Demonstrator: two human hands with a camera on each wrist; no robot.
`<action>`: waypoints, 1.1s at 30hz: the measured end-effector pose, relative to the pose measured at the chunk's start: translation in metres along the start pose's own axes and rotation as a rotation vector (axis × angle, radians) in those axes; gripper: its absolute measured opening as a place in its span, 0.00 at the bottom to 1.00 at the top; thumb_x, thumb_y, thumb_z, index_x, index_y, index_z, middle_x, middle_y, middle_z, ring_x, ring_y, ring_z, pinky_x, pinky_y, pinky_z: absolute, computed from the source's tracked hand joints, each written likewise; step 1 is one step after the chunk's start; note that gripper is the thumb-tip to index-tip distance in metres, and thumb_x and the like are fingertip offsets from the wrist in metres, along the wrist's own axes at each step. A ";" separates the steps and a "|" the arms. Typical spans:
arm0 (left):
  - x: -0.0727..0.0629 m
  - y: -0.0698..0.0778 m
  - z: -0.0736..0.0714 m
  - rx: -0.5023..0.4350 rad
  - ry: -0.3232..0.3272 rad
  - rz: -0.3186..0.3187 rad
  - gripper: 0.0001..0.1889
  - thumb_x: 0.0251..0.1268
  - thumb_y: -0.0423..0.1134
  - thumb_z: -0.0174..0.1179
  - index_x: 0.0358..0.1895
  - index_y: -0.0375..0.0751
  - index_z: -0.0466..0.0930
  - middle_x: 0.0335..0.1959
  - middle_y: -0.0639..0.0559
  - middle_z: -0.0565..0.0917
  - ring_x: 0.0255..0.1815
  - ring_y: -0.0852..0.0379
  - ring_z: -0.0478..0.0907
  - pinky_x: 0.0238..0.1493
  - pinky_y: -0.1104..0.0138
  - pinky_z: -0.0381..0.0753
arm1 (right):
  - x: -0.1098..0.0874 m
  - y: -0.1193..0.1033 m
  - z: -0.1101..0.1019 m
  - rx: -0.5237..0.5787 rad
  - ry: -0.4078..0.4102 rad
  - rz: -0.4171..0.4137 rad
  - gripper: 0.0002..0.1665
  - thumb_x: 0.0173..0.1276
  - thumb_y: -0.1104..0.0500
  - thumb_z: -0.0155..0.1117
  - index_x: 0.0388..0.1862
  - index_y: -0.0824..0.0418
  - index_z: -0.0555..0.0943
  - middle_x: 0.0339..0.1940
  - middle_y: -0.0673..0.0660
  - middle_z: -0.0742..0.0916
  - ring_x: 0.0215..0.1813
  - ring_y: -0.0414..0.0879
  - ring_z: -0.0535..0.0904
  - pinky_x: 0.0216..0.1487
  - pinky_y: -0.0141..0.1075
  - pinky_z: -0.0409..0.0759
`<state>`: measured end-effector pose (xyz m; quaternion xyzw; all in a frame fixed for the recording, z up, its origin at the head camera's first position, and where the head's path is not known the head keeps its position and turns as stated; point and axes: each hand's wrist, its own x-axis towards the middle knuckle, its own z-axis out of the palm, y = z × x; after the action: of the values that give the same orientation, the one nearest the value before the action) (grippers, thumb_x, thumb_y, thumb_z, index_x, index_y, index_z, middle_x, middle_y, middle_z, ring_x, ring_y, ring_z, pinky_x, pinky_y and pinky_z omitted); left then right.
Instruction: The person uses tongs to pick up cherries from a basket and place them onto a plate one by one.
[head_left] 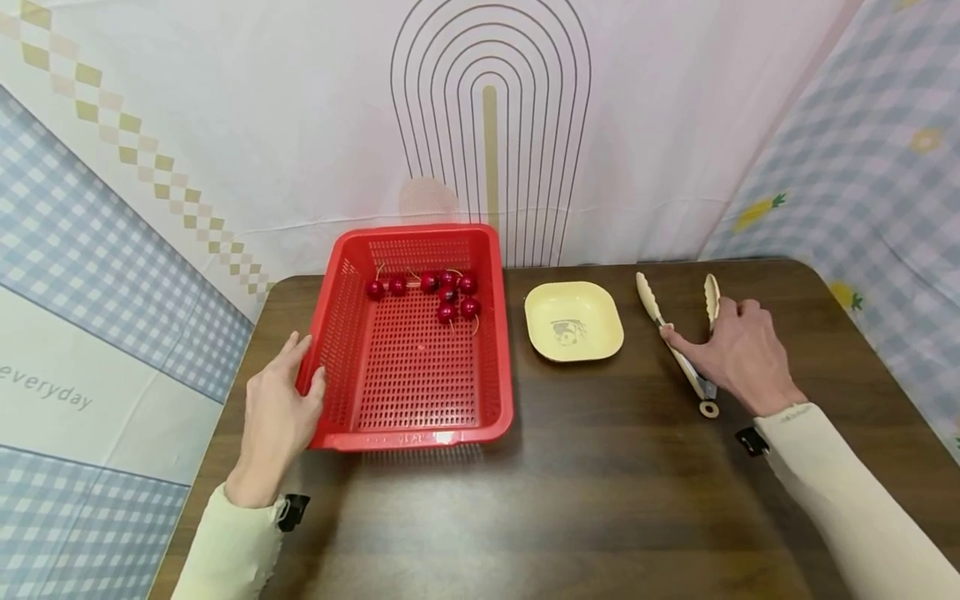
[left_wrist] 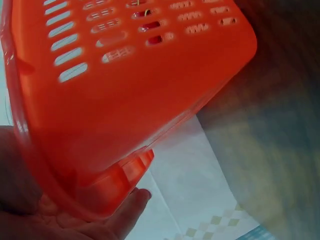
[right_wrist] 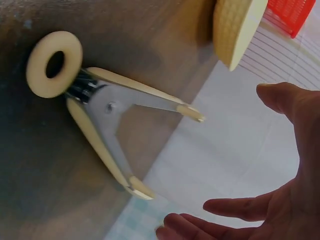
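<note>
At the left side of a red plastic basket (head_left: pixel 420 440), my left hand (head_left: pixel 281 408) holds the rim, thumb at the top edge and fingers along the outside. In the left wrist view the basket wall (left_wrist: pixel 145 95) fills much of the picture, and part of the hand is hidden behind the rim. Several dark red cherries (head_left: pixel 447 294) with stems lie toward the back of the basket. Over cream-handled tongs (head_left: pixel 686 367), my right hand (head_left: pixel 742 354) hovers with thumb and fingers spread. The right wrist view shows the tongs (right_wrist: pixel 112 107) spread apart, with a ring at the hinge end.
A pale yellow square dish (head_left: pixel 573 321) with a panda print stands between basket and tongs. All rest on a dark wooden table (head_left: pixel 570 500). A patterned cloth (head_left: pixel 315 108) hangs behind the back edge, with checked cloth at both sides.
</note>
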<state>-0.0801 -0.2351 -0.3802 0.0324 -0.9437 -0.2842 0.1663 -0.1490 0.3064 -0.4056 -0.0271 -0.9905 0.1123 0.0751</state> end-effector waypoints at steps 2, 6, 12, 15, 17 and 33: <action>-0.001 -0.001 0.003 -0.013 0.015 -0.023 0.26 0.67 0.31 0.62 0.68 0.31 0.75 0.70 0.34 0.76 0.61 0.31 0.80 0.57 0.40 0.82 | 0.000 0.003 0.004 -0.012 -0.009 0.012 0.60 0.64 0.26 0.59 0.52 0.88 0.70 0.43 0.83 0.74 0.45 0.77 0.72 0.39 0.68 0.77; -0.002 -0.002 0.005 -0.037 0.031 -0.064 0.24 0.66 0.30 0.62 0.67 0.32 0.78 0.68 0.37 0.79 0.62 0.34 0.81 0.53 0.42 0.85 | 0.000 0.007 0.012 -0.026 -0.046 0.017 0.60 0.64 0.26 0.60 0.51 0.89 0.68 0.41 0.84 0.74 0.44 0.78 0.72 0.39 0.66 0.78; 0.002 -0.005 0.005 -0.074 0.060 -0.088 0.22 0.64 0.28 0.63 0.62 0.31 0.81 0.59 0.33 0.84 0.53 0.36 0.87 0.50 0.45 0.86 | 0.001 0.012 0.020 -0.033 -0.061 0.005 0.57 0.62 0.28 0.64 0.40 0.88 0.69 0.35 0.83 0.73 0.41 0.77 0.71 0.40 0.62 0.75; 0.005 -0.005 0.006 -0.083 0.074 -0.082 0.21 0.63 0.28 0.64 0.61 0.30 0.82 0.56 0.31 0.85 0.50 0.37 0.88 0.48 0.46 0.86 | 0.003 0.012 0.024 -0.039 -0.047 0.008 0.55 0.62 0.31 0.66 0.37 0.88 0.69 0.34 0.82 0.74 0.40 0.76 0.72 0.40 0.62 0.75; 0.006 -0.006 0.006 -0.077 0.084 -0.076 0.21 0.63 0.28 0.65 0.59 0.29 0.83 0.55 0.31 0.86 0.49 0.36 0.88 0.48 0.46 0.87 | 0.004 0.012 0.025 -0.040 -0.062 0.024 0.55 0.63 0.31 0.65 0.36 0.89 0.69 0.34 0.83 0.74 0.40 0.76 0.73 0.41 0.62 0.75; 0.009 -0.007 0.016 -0.064 0.144 -0.080 0.19 0.62 0.27 0.64 0.57 0.31 0.85 0.53 0.34 0.87 0.46 0.38 0.89 0.44 0.45 0.88 | 0.011 0.015 0.035 -0.054 -0.149 0.136 0.58 0.65 0.31 0.64 0.44 0.93 0.70 0.38 0.84 0.74 0.41 0.75 0.75 0.40 0.61 0.79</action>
<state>-0.0946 -0.2337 -0.3941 0.0848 -0.9177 -0.3175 0.2231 -0.1649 0.3136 -0.4410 -0.0877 -0.9918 0.0922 -0.0073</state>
